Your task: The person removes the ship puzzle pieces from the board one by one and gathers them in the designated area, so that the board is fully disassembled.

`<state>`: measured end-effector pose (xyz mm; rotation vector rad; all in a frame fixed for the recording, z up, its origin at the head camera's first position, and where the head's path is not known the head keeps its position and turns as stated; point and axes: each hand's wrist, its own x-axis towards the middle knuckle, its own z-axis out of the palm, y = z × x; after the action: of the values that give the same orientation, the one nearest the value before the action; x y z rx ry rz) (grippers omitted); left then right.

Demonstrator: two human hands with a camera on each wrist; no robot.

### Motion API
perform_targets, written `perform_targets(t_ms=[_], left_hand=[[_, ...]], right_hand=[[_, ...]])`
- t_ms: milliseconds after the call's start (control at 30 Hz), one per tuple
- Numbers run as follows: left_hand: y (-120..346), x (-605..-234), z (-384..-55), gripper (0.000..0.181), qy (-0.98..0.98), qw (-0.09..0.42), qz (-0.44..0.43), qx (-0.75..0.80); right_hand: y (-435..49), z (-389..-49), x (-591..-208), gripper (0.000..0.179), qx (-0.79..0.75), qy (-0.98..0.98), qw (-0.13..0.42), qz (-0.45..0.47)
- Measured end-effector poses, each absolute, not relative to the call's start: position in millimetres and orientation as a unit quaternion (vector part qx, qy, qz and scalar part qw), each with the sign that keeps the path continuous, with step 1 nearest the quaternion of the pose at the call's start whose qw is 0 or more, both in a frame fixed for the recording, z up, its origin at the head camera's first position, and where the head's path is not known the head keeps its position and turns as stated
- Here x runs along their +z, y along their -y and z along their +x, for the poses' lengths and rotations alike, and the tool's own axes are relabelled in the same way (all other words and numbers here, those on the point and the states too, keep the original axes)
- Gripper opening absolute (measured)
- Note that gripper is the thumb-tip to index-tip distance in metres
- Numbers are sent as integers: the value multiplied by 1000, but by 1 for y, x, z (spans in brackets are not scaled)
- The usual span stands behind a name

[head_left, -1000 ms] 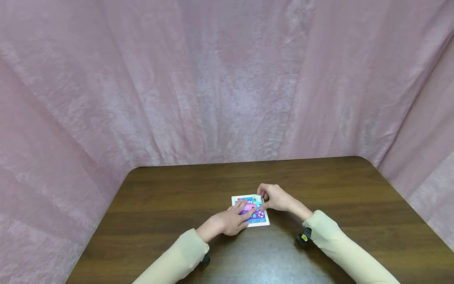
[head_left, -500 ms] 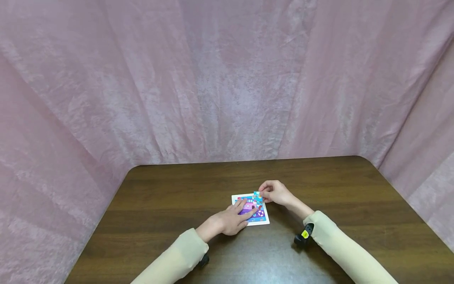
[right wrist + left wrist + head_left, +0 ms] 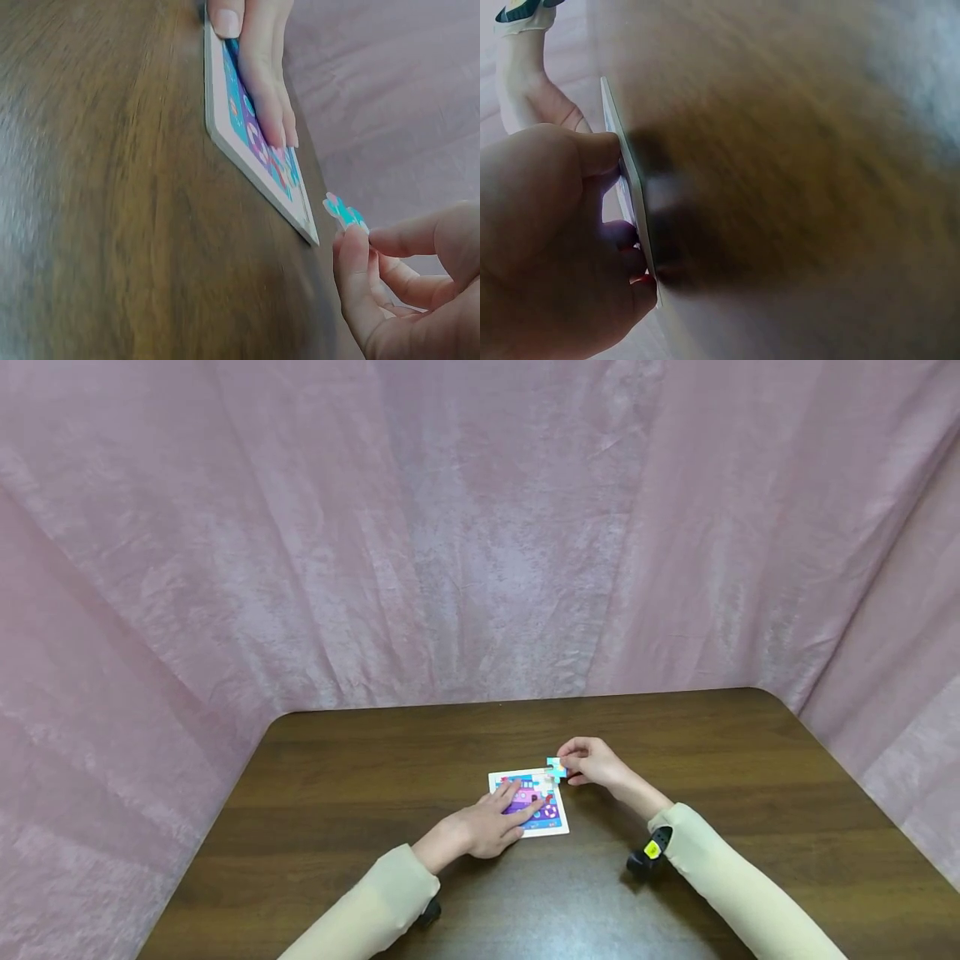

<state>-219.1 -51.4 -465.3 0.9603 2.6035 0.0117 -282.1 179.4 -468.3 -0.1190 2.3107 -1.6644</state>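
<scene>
A jigsaw puzzle [image 3: 553,825] with a white frame and a bright blue, pink and purple picture lies flat on the brown table. My left hand [image 3: 491,823] rests on it with fingers spread, covering its left part. In the right wrist view the left fingers [image 3: 264,97] lie straight across the picture. My right hand [image 3: 592,763] pinches a light-blue puzzle piece [image 3: 345,211] between thumb and index finger, raised beyond the frame's far right corner. A pale gap shows in the puzzle's upper right part.
The wooden table [image 3: 360,777] has rounded far corners. Pink curtains [image 3: 480,543] hang behind its far edge and along both sides. A dark camera [image 3: 641,862] is strapped under the right wrist.
My right hand has lifted the puzzle piece out of the puzzle's upper right area and moved it slightly away and to the right. The left hand stays in place on the puzzle.
</scene>
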Motion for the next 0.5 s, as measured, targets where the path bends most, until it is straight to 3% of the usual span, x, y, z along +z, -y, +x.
perform_targets(t_ms=[233, 500], left_hand=[[52, -466, -221, 54, -920, 182, 346, 14], [52, -464, -219, 54, -920, 190, 341, 20]], right_hand=[[-188, -283, -469, 21, -565, -813, 140, -27], [-196, -283, -475, 16, -522, -847, 95, -28]])
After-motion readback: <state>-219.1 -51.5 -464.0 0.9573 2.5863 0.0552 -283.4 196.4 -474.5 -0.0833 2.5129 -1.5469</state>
